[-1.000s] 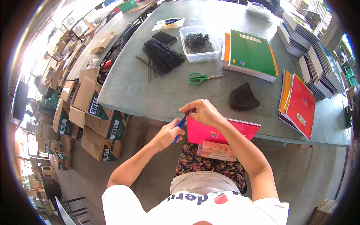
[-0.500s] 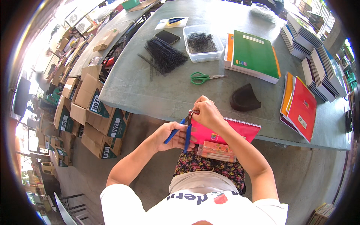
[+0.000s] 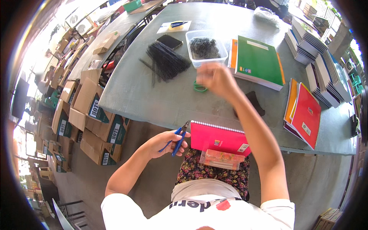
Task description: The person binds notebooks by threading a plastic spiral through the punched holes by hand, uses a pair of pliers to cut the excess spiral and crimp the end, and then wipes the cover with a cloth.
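Note:
My left hand (image 3: 165, 143) is closed round blue-handled pliers (image 3: 180, 141), whose dark jaws point up beside the corner of a pink spiral notebook (image 3: 214, 136). The notebook leans between the table edge and my lap, its wire coil along the top. Against its lower edge lies a clear packet with orange-red contents (image 3: 222, 158). My right hand (image 3: 215, 76) is over the table, smeared by motion, just in front of a clear plastic tub (image 3: 209, 62) of short black coil pieces (image 3: 205, 48). It hides most of the green-handled scissors (image 3: 200, 87); whether its fingers hold anything is unclear.
On the table (image 3: 134, 92) lie a bundle of black plastic coils (image 3: 166, 61), a phone (image 3: 169, 41), a green-covered notebook stack (image 3: 258, 57), a red notebook (image 3: 306, 115), a dark curved object (image 3: 255, 103) and piled notebooks (image 3: 327, 80). Cardboard boxes (image 3: 92, 126) stand on the left floor.
My right hand has left the notebook's coil and moved up and away toward the tub. My left hand, still holding the pliers, has shifted slightly left and down from the notebook's corner.

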A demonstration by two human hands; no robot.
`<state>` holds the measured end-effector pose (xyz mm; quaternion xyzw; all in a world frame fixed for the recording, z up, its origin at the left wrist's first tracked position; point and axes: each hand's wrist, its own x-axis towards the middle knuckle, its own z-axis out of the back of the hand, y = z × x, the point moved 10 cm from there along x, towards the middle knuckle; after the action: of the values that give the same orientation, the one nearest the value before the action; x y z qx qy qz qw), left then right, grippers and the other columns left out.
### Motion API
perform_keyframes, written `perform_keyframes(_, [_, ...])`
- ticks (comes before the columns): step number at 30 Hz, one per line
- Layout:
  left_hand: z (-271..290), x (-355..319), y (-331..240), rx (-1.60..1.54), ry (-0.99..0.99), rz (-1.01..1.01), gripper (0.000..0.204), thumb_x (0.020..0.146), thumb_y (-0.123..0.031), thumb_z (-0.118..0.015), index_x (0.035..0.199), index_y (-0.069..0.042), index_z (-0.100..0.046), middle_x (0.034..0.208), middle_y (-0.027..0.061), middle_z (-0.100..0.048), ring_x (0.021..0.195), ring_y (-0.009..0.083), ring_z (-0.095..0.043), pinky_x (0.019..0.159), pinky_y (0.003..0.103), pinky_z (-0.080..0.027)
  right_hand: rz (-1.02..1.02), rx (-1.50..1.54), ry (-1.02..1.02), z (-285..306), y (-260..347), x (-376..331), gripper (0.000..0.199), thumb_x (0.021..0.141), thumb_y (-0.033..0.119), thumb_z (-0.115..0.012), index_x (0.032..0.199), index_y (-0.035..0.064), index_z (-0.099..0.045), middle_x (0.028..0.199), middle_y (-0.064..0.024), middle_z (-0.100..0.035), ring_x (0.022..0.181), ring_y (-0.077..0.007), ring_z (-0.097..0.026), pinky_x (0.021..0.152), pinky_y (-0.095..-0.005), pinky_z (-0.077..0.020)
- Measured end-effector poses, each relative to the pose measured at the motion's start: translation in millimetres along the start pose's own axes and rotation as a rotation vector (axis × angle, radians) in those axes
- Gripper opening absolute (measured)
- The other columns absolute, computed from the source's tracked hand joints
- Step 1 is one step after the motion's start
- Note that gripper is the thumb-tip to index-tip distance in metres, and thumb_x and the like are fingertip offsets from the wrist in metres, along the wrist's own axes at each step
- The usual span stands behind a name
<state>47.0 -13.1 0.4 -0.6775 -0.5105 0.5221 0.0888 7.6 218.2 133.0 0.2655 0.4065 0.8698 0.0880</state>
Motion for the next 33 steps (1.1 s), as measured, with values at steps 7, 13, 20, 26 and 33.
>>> perform_keyframes(7, [14.4, -19.3, -45.4, 0.087, -0.205, -0.268, 0.052, 0.082, -0.026, -0.059, 0.126, -0.001, -0.046, 0.093, 0.0091, -0.06, 0.08, 0.0194, -0.059, 0.078, 0.034, -0.049, -0.164, -0.068, 0.302, 22.8, -14.9, -9.5, 0.008, 0.076, 0.009, -0.069, 0.083, 0.0049, -0.069, 0.083, -0.0043, -0.069, 0.079, -0.0145, -0.065, 0.072, -0.0299, -0.0513])
perform_keyframes(13, [67.4, 20.2, -80.4, 0.654, -0.589, -0.528, 0.042, 0.083, -0.019, -0.059, 0.12, -0.002, -0.05, 0.092, 0.01, -0.06, 0.078, 0.0179, -0.058, 0.07, 0.028, -0.045, -0.149, -0.453, 0.607, -26.1, -8.8, -158.1, 0.019, 0.075, 0.014, -0.064, 0.089, 0.003, -0.058, 0.09, -0.0179, -0.066, 0.086, -0.0374, -0.063, 0.073, -0.0436, -0.0509])
perform_keyframes(20, [39.8, 33.6, -110.9, 1.42, -0.976, -0.751, 0.045, 0.08, -0.024, -0.062, 0.119, -0.005, -0.051, 0.102, 0.0146, -0.055, 0.1, 0.0313, -0.051, 0.087, 0.041, -0.039, -0.433, -0.336, -0.181, 272.0, 3.1, -188.1, 0.04, 0.08, 0.014, -0.065, 0.118, 0.0053, -0.055, 0.118, -0.011, -0.056, 0.11, -0.0218, -0.053, 0.092, -0.034, -0.0439])
perform_keyframes(26, [42.2, 44.2, -112.2, 1.571, -1.169, -0.808, 0.045, 0.082, -0.03, -0.061, 0.119, -0.005, -0.052, 0.113, 0.014, -0.051, 0.112, 0.0318, -0.044, 0.098, 0.045, -0.031, -0.231, -1.162, -0.203, 402.4, 59.1, -138.9, 0.022, 0.067, -0.005, -0.054, 0.085, 0.0003, -0.065, 0.076, -0.0116, -0.061, 0.093, -0.0269, -0.061, 0.083, -0.0341, -0.0446])
perform_keyframes(33, [-77.8, 70.0, -153.8, 1.731, -1.022, -1.169, 0.048, 0.081, -0.026, -0.064, 0.123, -0.008, -0.05, 0.125, 0.0123, -0.047, 0.121, 0.0317, -0.039, 0.103, 0.045, -0.028, 0.006, -0.929, -0.109, 303.1, -94.3, -187.8, 0.04, 0.076, -0.001, -0.055, 0.114, 0.0102, -0.062, 0.139, -0.0191, -0.036, 0.132, -0.0373, -0.029, 0.109, -0.0433, -0.0267])
